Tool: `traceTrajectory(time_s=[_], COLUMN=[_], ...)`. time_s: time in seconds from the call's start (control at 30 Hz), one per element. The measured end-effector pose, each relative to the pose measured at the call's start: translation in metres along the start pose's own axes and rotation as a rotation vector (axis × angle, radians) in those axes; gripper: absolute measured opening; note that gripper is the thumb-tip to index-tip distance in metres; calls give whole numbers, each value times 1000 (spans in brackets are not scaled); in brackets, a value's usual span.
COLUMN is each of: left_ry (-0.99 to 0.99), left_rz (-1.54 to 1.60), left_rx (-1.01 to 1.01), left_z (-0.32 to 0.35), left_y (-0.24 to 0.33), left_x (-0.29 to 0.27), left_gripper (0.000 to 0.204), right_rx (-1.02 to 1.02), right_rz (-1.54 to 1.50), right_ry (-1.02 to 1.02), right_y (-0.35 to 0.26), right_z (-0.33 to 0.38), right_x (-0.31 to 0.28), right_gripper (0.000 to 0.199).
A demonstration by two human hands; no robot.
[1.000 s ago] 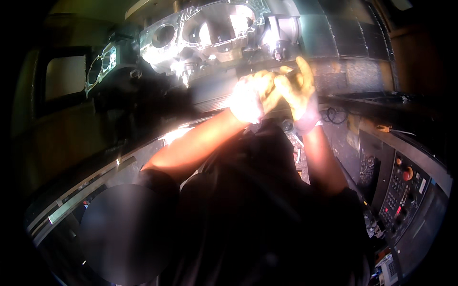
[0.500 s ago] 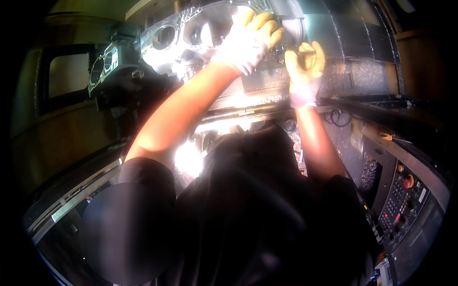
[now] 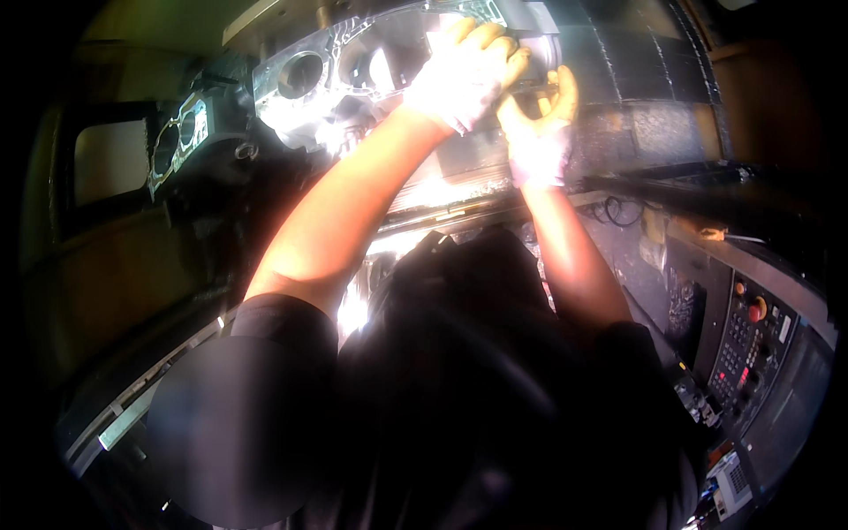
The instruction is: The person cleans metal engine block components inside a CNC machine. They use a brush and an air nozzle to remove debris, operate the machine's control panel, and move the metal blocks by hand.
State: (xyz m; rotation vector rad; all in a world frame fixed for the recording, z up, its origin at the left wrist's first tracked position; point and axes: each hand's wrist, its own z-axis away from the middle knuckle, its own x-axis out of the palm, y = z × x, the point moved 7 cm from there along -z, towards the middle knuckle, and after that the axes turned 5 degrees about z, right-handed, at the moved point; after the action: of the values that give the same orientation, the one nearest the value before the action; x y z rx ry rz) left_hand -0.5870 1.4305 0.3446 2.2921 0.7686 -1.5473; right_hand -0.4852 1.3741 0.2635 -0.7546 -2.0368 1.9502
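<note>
In the head view, my left hand (image 3: pixel 466 78), in a yellow and white work glove, is at the right end of a shiny machined metal casting (image 3: pixel 281 99) with large round bores. Its fingers are bent and closed, and glare hides what they grip. Just to its right is my right hand (image 3: pixel 541 132), gloved alike, palm up. Thumb and fingers stand apart in a curve, close under a pale rounded metal part (image 3: pixel 541 57); whether they touch it I cannot tell. Nothing shows between them.
A second bored casting (image 3: pixel 181 132) sits at the left on a dark fixture. Below my hands runs a metal ledge (image 3: pixel 455 212) strewn with bright chips. A control panel (image 3: pixel 746 353) with a red knob is at the right. Dark metal panels (image 3: pixel 640 53) fill the back right.
My right hand has moved left and slightly up, closer to my left hand. My left hand stays at nearly the same place on the casting. The whole view has shifted a little.
</note>
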Motion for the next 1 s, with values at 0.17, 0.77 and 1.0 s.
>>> traceTrajectory(time_s=[0.17, 0.77, 1.0], left_ry=[-28, -163, -224], left_rz=[99, 80, 65], left_rx=[55, 185, 180], left_z=[-2, 10, 2], left_y=[3, 15, 23], left_x=[-1, 5, 7], left_gripper=[34, 28, 30], right_rx=[27, 57, 153], right_rz=[347, 296, 368], right_ry=[-30, 65, 174], right_y=[11, 66, 91], right_z=[5, 27, 17], right_x=[5, 12, 18], right_gripper=[95, 37, 52])
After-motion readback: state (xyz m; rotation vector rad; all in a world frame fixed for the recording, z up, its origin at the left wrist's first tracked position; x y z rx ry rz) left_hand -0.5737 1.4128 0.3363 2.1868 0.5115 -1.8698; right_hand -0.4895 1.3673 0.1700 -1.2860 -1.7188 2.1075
